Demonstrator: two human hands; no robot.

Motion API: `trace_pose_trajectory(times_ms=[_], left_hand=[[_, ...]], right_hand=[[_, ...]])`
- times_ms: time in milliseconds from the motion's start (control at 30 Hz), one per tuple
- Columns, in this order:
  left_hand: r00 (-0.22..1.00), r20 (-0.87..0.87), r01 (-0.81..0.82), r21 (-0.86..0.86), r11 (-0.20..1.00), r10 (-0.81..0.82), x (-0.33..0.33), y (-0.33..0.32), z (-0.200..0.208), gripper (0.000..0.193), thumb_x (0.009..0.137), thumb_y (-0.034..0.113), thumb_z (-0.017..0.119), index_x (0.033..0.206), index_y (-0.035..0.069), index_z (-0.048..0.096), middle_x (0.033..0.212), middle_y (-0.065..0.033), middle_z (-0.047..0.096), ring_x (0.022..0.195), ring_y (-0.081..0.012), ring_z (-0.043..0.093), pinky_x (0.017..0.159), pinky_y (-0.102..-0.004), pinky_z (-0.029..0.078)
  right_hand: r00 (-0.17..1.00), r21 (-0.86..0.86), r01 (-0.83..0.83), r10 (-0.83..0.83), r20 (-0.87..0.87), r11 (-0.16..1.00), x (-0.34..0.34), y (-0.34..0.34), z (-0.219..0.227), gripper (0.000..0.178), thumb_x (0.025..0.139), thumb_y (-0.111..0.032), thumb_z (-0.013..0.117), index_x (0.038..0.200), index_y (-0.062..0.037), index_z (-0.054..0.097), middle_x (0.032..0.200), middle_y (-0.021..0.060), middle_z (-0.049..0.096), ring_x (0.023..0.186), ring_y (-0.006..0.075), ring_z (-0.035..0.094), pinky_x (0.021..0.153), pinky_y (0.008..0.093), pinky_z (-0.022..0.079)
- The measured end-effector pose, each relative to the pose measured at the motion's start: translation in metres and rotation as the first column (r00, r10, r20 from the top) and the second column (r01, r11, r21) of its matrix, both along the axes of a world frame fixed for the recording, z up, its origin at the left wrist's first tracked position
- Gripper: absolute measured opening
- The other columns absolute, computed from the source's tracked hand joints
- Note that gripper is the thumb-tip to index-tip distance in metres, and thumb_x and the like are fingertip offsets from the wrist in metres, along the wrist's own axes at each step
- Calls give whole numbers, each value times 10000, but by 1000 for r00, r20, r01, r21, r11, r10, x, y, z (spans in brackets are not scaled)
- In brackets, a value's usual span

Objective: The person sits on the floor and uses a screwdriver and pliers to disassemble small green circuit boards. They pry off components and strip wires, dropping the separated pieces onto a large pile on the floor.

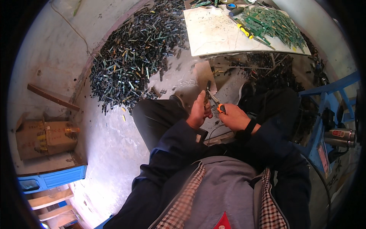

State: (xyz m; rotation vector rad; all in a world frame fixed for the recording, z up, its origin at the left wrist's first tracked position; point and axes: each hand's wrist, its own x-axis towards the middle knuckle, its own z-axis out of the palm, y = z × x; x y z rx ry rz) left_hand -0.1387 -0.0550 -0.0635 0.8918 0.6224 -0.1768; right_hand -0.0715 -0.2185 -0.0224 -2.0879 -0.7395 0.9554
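Between my knees, my right hand (234, 117) is closed round the orange-and-black handles of a pair of pliers (213, 97). The metal jaws point up and to the left, and a small dark piece (208, 84) shows by their tips. Whether the jaws grip that piece, I cannot tell. Just left of the pliers, my left hand (198, 111) is closed, thumb up. A sliver of something greyish shows at its fingers, too small to name. Beneath the hands, a brown cardboard piece (206, 74) lies on the floor.
A large heap of dark strips (139, 53) spreads at the far left. Ahead, a white board (206, 32) bears green circuit-board pieces (272, 24) and a yellow-and-black screwdriver (244, 30). At right stand a blue stool (316, 114) and a steel flask (338, 137); at left, a cardboard box (49, 139).
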Motion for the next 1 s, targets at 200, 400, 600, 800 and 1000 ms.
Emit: trace_pose_trajectory(times_ms=[200, 400, 600, 800, 1000], left_hand=[[999, -21, 28, -40, 999, -28, -1, -2, 16, 578, 918, 598, 377, 566, 142, 333, 449, 32, 223, 369, -122, 212, 481, -314, 339], [999, 29, 23, 76, 997, -26, -6, 0, 7, 591, 929, 595, 363, 561, 133, 330, 462, 28, 268, 383, -110, 246, 449, -302, 341], [999, 45, 20, 168, 986, -28, -4, -1, 11, 599, 934, 587, 359, 555, 124, 353, 471, 23, 285, 399, -109, 268, 446, -294, 329], [997, 56, 37, 239, 970, -52, -5, -1, 15, 595, 938, 576, 360, 555, 120, 355, 481, 22, 293, 411, -112, 279, 444, -294, 321], [995, 83, 30, 310, 950, -59, -7, -1, 11, 587, 939, 572, 359, 564, 120, 361, 496, 28, 303, 420, -102, 279, 441, -285, 311]], right_hand=[[960, 92, -102, 123, -251, 990, 17, -8, 3, 183, 831, -164, 499, 800, -4, 581, 662, 101, 618, 563, 190, 586, 502, 340, 451], [727, -10, -9, 0, -687, 1000, 20, -8, 41, 140, 845, -142, 519, 889, -22, 575, 742, 73, 656, 602, 129, 592, 455, 257, 439], [620, 4, 29, -15, -784, 1000, 24, -13, 39, 188, 840, -134, 530, 988, -18, 540, 849, 95, 665, 714, 182, 653, 496, 274, 487], [520, 22, 131, -50, -853, 991, 19, -14, 38, 219, 831, -104, 527, 1018, 10, 514, 928, 153, 651, 827, 258, 676, 602, 355, 567], [474, 31, 118, -28, -880, 993, 19, -14, 40, 224, 828, -112, 531, 1009, 21, 532, 920, 159, 653, 833, 261, 674, 621, 349, 569]])
